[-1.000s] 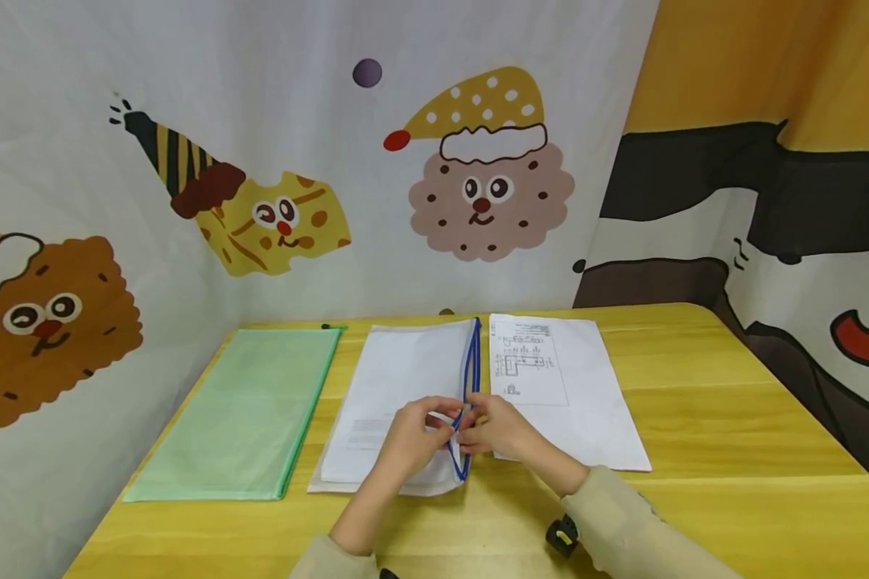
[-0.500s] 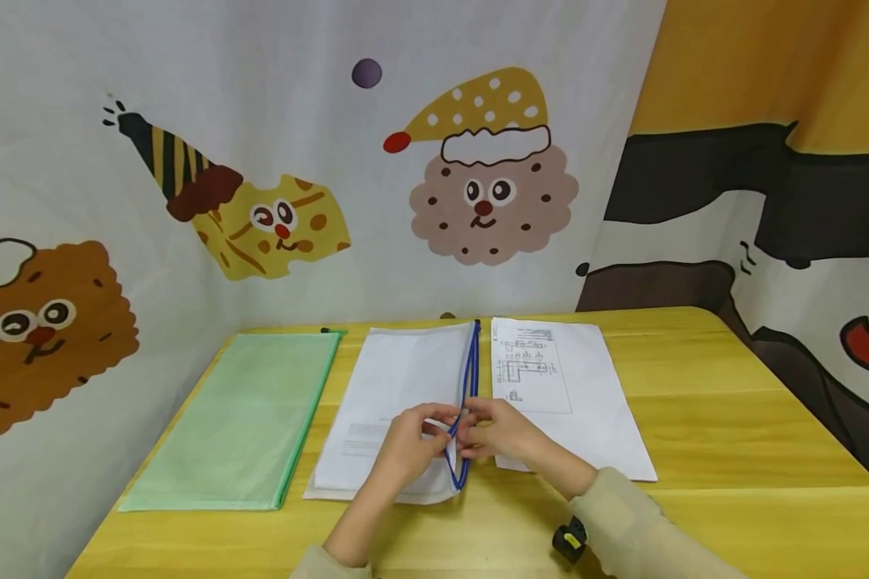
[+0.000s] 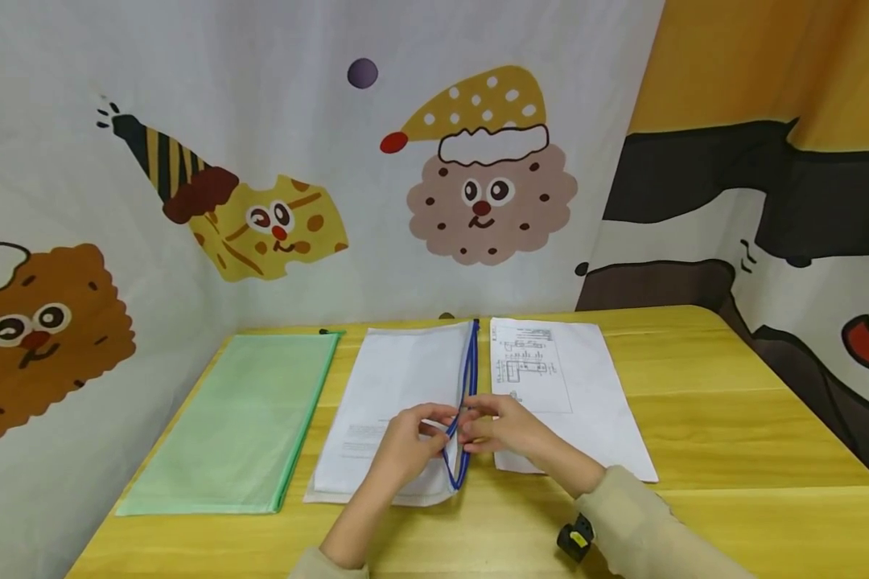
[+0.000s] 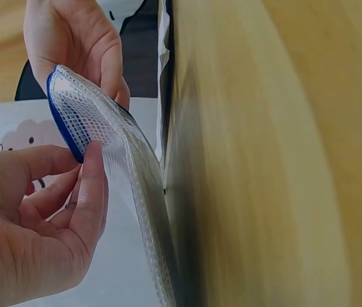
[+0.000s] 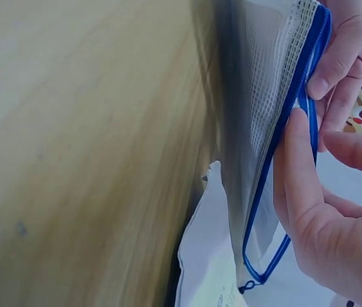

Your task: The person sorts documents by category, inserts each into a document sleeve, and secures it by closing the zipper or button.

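A clear mesh zip pouch (image 3: 405,374) with a blue zipper edge (image 3: 472,362) lies in the middle of the table, white printed paper showing through it. Its mouth gapes along the right side. My left hand (image 3: 405,446) pinches the near lip of that mouth between thumb and finger; the left wrist view shows the blue-edged mesh (image 4: 88,118) there. Opposite it, my right hand (image 3: 503,426) has its fingers extended into the opening, touching the other lip. In the right wrist view the right thumb and fingers (image 5: 299,163) stand apart. A zipper pull (image 5: 251,285) hangs at the far end.
To the left lies a green zip pouch (image 3: 235,426), flat. White sheets with a printed drawing (image 3: 586,402) lie right of the mesh pouch, partly under my right forearm. A cartoon-printed curtain (image 3: 297,80) hangs behind the wooden table (image 3: 731,418).
The hands stay at the pouch's mouth with only slight finger shifts. The head view has tilted a little. The pouches and sheets keep their places.
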`<state>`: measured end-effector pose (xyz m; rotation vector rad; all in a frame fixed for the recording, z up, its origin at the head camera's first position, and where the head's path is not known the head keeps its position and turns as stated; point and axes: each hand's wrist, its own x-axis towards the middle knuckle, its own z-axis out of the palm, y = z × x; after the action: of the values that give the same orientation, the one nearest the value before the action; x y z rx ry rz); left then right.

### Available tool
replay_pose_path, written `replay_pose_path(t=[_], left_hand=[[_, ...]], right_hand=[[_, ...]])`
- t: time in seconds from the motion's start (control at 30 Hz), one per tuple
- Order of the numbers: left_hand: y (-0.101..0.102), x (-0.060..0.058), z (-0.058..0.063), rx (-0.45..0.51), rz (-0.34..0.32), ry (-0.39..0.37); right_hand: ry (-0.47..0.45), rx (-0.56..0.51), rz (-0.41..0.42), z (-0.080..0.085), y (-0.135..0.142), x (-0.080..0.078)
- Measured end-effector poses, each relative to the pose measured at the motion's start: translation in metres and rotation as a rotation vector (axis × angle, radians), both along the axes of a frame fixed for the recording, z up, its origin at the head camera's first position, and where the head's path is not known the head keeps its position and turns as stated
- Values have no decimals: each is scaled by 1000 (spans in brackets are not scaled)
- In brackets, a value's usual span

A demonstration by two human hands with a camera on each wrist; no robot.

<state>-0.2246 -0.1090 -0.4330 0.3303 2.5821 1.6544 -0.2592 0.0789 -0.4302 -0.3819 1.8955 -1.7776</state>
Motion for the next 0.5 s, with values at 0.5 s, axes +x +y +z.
replay_pose_path(t=[0.5], left_hand=[[-2, 2, -1, -4, 0, 1]], right_hand=[[-3, 6, -12, 8, 5, 2]])
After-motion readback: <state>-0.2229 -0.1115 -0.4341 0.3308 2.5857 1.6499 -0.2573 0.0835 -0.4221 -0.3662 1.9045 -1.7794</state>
